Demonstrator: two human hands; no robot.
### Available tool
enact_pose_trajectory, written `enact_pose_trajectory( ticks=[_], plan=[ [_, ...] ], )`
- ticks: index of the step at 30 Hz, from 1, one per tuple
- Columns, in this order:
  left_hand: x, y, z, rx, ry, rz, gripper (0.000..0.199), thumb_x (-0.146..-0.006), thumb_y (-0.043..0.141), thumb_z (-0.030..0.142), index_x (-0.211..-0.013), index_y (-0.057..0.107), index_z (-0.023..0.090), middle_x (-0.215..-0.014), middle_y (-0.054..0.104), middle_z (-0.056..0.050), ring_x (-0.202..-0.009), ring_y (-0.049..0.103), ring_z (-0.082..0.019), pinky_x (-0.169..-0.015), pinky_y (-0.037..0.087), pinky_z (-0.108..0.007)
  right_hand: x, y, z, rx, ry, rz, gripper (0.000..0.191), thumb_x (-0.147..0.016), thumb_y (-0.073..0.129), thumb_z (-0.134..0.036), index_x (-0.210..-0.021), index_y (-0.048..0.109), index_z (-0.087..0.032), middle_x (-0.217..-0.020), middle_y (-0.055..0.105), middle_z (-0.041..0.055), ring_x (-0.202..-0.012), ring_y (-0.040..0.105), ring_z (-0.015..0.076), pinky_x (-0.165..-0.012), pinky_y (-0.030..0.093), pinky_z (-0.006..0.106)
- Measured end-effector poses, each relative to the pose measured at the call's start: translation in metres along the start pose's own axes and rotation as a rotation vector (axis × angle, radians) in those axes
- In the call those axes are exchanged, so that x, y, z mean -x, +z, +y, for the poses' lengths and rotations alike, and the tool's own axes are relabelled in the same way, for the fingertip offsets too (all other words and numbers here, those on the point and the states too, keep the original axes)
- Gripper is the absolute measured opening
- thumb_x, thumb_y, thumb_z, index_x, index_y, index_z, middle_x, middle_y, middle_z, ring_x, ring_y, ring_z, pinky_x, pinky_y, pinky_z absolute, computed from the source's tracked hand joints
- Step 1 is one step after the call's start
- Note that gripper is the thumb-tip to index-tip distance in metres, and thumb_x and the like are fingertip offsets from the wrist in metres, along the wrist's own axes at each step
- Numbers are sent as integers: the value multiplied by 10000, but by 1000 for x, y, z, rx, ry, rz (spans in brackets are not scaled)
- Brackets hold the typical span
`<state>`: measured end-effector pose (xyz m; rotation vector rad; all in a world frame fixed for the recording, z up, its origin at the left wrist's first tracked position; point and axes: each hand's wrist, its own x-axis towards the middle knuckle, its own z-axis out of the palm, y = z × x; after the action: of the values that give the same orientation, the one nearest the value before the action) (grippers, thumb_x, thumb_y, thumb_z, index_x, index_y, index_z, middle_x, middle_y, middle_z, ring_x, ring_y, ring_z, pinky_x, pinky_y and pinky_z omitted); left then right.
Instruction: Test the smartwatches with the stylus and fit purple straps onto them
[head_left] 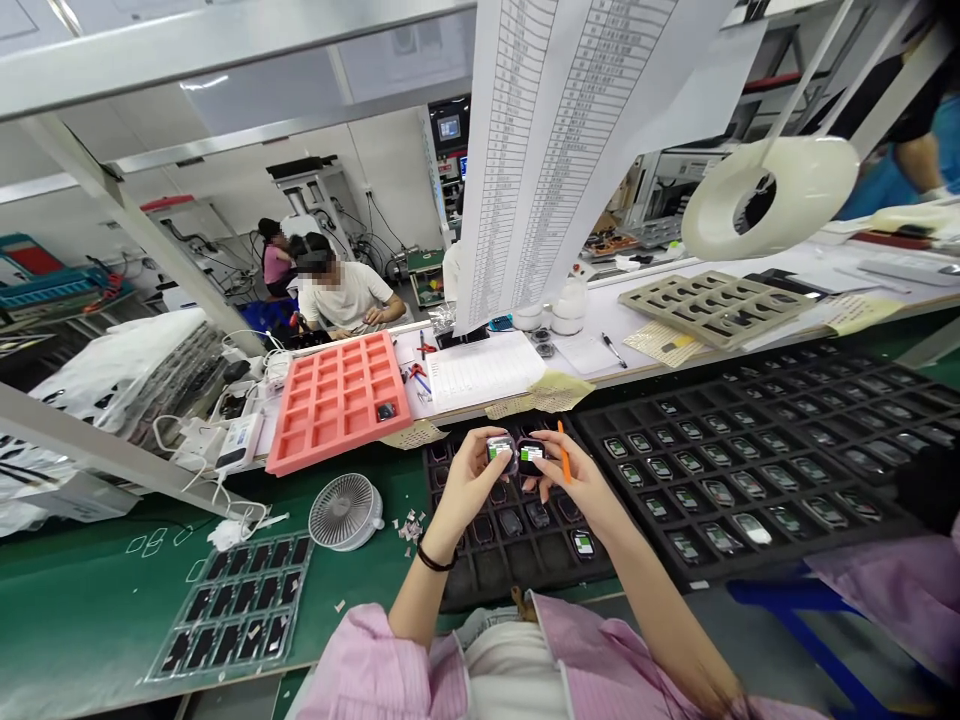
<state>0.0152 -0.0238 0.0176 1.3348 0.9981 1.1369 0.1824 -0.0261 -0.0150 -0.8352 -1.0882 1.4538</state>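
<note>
My left hand (480,470) is closed around a small smartwatch body (498,452) with a lit white and green screen, thumb on its face. Right beside it, my right hand (568,470) grips a second dark smartwatch body (532,455), its screen also showing green and white. An orange stick-like tool (564,452) is also held in the right hand, standing up between the fingers. Both hands hover over a black foam tray (536,560) with square pockets, several holding watch bodies. One lit watch (583,544) lies in a pocket near the right forearm.
A larger black tray (637,530) of watches lies to the right. A pink tray (341,395) rests on the shelf edge, and a small fan (346,512) stands left of my hands. Farther left is a clear blister tray (236,605). Hanging paper sheets (536,150) block part of the view.
</note>
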Motion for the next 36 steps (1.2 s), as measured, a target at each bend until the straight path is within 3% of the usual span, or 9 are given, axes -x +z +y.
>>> enact_pose_trajectory(
  ticks=[5,10,15,18,28,36],
  plan=[
    [4,-7,5,-9,7,26,350,-832,589,455,-1065,554,196,-974,618,-44,-742,589,-106,-565,485,-178,-2,7,-3,6,-14,-34,382,-776,685,-372,-1114,550,-254,-1041,640,61,-591,669,153,-432,498,244],
    [7,-15,14,-16,3,15,370,-877,508,490,-1107,569,206,-874,609,-28,-596,542,-80,-413,356,-156,-6,8,-3,14,-33,-43,369,-786,674,-382,-1111,555,-255,-991,648,51,-584,667,159,-425,489,248],
    [7,-20,22,7,34,16,385,-825,590,490,-1077,575,199,-912,611,-41,-634,541,-96,-439,387,-170,-10,13,-5,27,-32,-3,345,-791,668,-398,-1085,579,-241,-943,652,43,-559,656,152,-426,477,248],
    [6,-22,24,-5,15,28,406,-841,557,514,-1082,571,187,-867,595,-35,-595,513,-84,-422,338,-168,-13,16,-5,42,-29,25,363,-767,691,-409,-1062,579,-228,-880,648,27,-526,643,145,-412,465,244],
    [0,-26,13,8,-4,18,421,-871,520,510,-1145,541,190,-903,574,-43,-610,527,-84,-427,268,-173,-13,18,-11,36,-10,42,305,-812,628,-431,-1017,590,-208,-717,627,-1,-518,633,150,-444,467,260],
    [0,-24,10,14,-10,-5,413,-875,520,499,-1158,530,199,-913,566,-40,-606,484,-77,-433,271,-175,-12,15,-16,35,1,37,348,-765,689,-386,-1047,569,-221,-882,642,33,-561,646,157,-436,471,263]
  ],
)
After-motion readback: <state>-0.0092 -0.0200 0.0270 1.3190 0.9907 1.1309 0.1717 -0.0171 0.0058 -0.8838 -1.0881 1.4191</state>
